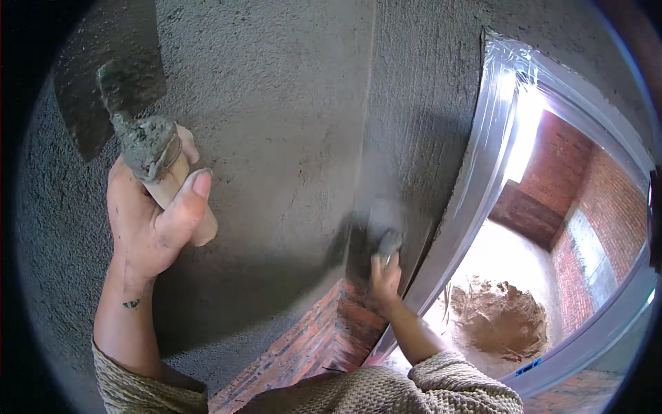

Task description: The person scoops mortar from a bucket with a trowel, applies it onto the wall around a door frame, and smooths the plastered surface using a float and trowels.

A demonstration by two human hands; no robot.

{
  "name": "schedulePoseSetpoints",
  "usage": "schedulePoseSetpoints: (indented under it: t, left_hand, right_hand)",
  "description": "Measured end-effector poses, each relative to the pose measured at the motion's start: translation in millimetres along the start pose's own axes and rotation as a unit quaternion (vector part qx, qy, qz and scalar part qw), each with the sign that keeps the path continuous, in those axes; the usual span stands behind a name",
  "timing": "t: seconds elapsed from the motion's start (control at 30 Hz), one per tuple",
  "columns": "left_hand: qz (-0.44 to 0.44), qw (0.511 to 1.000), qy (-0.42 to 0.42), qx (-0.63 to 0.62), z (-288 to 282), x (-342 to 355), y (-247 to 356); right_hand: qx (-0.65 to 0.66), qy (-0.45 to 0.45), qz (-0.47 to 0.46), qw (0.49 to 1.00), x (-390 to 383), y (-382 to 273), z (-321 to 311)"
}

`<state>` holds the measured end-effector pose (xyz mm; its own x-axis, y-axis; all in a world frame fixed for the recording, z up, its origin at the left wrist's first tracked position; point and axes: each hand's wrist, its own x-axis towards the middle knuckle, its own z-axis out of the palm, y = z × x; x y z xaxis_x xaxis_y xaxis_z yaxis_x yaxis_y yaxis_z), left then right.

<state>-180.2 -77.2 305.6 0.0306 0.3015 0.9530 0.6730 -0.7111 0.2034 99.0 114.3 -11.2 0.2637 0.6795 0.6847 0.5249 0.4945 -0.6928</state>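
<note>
My left hand (148,221) is closed round the wooden handle of a plastering trowel (134,76), held up at the left. Wet grey mortar clings to the trowel's shank and the top of its handle. Farther off, right of the middle, my right hand (386,276) grips a smaller trowel (387,217), blurred by motion. Its blade appears to be against the wet grey plaster (420,138) on the narrow wall strip beside the window frame. How firmly the blade touches cannot be made out.
A frame wrapped in clear plastic film (493,124) borders an opening on the right. Beyond it lie a heap of sand (503,317) and red brick walls (558,159). Bare brickwork (310,328) shows below the plastered wall (276,138), which meets the strip at a corner.
</note>
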Motion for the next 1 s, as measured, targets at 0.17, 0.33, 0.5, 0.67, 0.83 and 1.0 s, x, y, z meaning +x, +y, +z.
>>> schedulePoseSetpoints:
  t: [0.17,0.33,0.5,0.67,0.83,1.0]
  left_hand:
    - [-0.043,0.996,-0.061,0.044,-4,-3,0]
    - [-0.009,1.0,-0.018,0.015,-3,-1,-2]
    - [-0.007,0.999,-0.036,0.016,-5,-2,-1]
    - [-0.032,0.999,-0.036,0.008,-7,-5,-1]
    - [-0.014,0.995,-0.078,0.067,-8,-3,-2]
    - [0.045,0.998,-0.04,0.028,-4,-1,-4]
  right_hand:
    - [0.055,-0.076,-0.038,0.995,7,-16,-2]
    - [0.167,-0.038,0.017,0.985,126,-118,-6]
    - [0.118,-0.036,-0.015,0.992,199,-192,-18]
    - [0.048,0.021,-0.056,0.997,209,-183,-4]
    - [0.053,0.009,-0.008,0.999,158,-112,26]
    - [0.045,0.034,-0.047,0.997,67,-27,55]
